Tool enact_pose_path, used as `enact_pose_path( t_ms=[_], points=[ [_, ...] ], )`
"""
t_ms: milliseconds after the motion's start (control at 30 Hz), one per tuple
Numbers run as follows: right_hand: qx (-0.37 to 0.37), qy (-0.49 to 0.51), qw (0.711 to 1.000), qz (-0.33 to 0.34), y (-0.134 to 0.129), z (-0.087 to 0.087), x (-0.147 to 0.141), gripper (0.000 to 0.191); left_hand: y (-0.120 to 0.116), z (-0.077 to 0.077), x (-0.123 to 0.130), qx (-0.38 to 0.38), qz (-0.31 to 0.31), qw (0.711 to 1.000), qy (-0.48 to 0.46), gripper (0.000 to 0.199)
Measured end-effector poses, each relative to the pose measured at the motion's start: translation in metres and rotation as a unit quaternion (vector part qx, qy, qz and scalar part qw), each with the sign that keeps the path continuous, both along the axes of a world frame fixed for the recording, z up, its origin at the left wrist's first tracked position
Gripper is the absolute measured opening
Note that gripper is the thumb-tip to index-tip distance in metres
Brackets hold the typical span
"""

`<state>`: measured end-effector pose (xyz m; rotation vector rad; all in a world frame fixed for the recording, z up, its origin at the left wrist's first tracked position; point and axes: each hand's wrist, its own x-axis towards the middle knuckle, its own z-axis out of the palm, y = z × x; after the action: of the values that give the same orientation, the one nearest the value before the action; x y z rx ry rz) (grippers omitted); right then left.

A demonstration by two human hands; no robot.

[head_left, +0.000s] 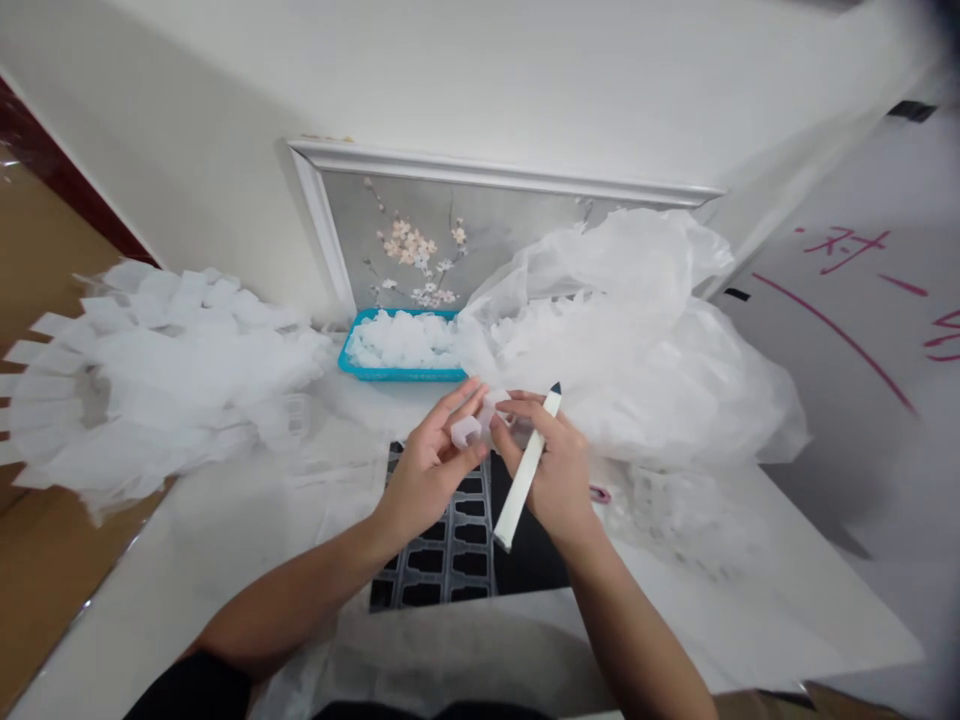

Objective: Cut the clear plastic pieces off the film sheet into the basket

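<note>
Two small translucent white pieces are between my hands over the table. The left piece [466,432] is pinched by my left hand [435,460], between thumb and fingers. My right hand [547,460] grips the other piece [493,403] with thumb and fingertips, close beside the first. A pale pen-like tool [525,475] with a dark tip lies across my right hand, tip pointing up and away. Below the hands sits a clear compartment tray [448,545] on a black surface. Just beyond them, a blue basket [405,375] holds many white pieces.
A large clear plastic bag [660,350] of white pieces bulges at the right. Stacked translucent strips [165,370] pile up at the left. A framed flower picture [487,175] leans against the wall behind. Another clear bag [682,515] lies on the table's right side.
</note>
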<state>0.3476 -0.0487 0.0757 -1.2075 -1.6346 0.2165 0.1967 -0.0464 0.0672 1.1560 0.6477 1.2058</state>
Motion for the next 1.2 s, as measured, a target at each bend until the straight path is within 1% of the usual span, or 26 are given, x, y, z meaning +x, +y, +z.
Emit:
enact_pose_path(
  t_ms=[133, 233, 300, 367, 400, 433, 500, 600, 633, 700, 767, 800, 833, 900, 1000, 1100, 1167, 1200],
  points=[
    [-0.001, 0.003, 1.000, 0.018, -0.002, -0.001, -0.004, 0.014, 0.002, -0.005, 0.007, 0.042, 0.061, 0.996, 0.044, 0.053],
    [0.007, 0.018, 0.999, 0.046, -0.004, 0.001, -0.007, 0.015, 0.009, -0.002, 0.006, 0.048, 0.098, 0.993, 0.052, 0.044],
    [0.029, 0.044, 0.997, 0.058, -0.005, 0.003, -0.009, 0.013, 0.018, 0.004, -0.005, 0.045, 0.120, 0.992, 0.020, 0.043],
    [0.044, 0.075, 0.993, 0.075, -0.005, 0.000, -0.011, 0.013, 0.030, 0.010, -0.025, 0.052, 0.160, 0.985, -0.030, 0.042],
    [0.039, 0.088, 0.992, 0.087, -0.004, -0.004, -0.012, 0.015, 0.037, 0.011, -0.039, 0.057, 0.180, 0.981, -0.046, 0.040],
    [0.026, 0.095, 0.990, 0.103, -0.001, -0.010, -0.013, 0.017, 0.044, 0.010, -0.054, 0.061, 0.198, 0.977, -0.051, 0.035],
    [-0.023, 0.082, 0.987, 0.135, 0.006, -0.028, -0.019, 0.023, 0.056, 0.001, -0.084, 0.036, 0.195, 0.980, -0.005, 0.027],
    [-0.100, -0.021, 0.981, 0.164, 0.026, -0.068, -0.038, 0.027, 0.064, -0.027, -0.119, -0.057, 0.176, 0.979, 0.089, 0.025],
    [-0.114, -0.069, 0.975, 0.177, 0.033, -0.082, -0.047, 0.027, 0.063, -0.037, -0.127, -0.081, 0.171, 0.976, 0.106, 0.024],
    [-0.120, -0.107, 0.969, 0.190, 0.048, -0.107, -0.065, 0.026, 0.057, -0.054, -0.139, -0.114, 0.157, 0.974, 0.118, 0.022],
    [-0.121, -0.121, 0.965, 0.199, 0.060, -0.124, -0.078, 0.020, 0.048, -0.063, -0.148, -0.132, 0.140, 0.975, 0.115, 0.019],
    [-0.122, -0.124, 0.964, 0.201, 0.064, -0.128, -0.083, 0.015, 0.044, -0.065, -0.152, -0.140, 0.134, 0.975, 0.109, 0.018],
    [-0.123, -0.125, 0.963, 0.202, 0.068, -0.130, -0.085, 0.011, 0.040, -0.066, -0.156, -0.145, 0.130, 0.976, 0.102, 0.017],
    [-0.117, -0.119, 0.965, 0.204, 0.069, -0.125, -0.084, 0.007, 0.035, -0.064, -0.163, -0.153, 0.120, 0.977, 0.085, 0.016],
    [-0.097, -0.100, 0.966, 0.216, 0.059, -0.100, -0.078, 0.007, 0.033, -0.058, -0.167, -0.180, 0.083, 0.978, 0.064, 0.020],
    [-0.045, -0.079, 0.957, 0.275, 0.040, -0.072, -0.073, 0.009, 0.032, -0.055, -0.153, -0.233, 0.005, 0.970, 0.073, 0.032],
    [0.007, -0.072, 0.945, 0.319, 0.027, -0.060, -0.074, 0.015, 0.027, -0.056, -0.134, -0.269, -0.052, 0.957, 0.090, 0.046],
    [0.030, -0.066, 0.941, 0.331, 0.022, -0.057, -0.074, 0.018, 0.023, -0.057, -0.123, -0.274, -0.079, 0.954, 0.095, 0.050]
  ],
)
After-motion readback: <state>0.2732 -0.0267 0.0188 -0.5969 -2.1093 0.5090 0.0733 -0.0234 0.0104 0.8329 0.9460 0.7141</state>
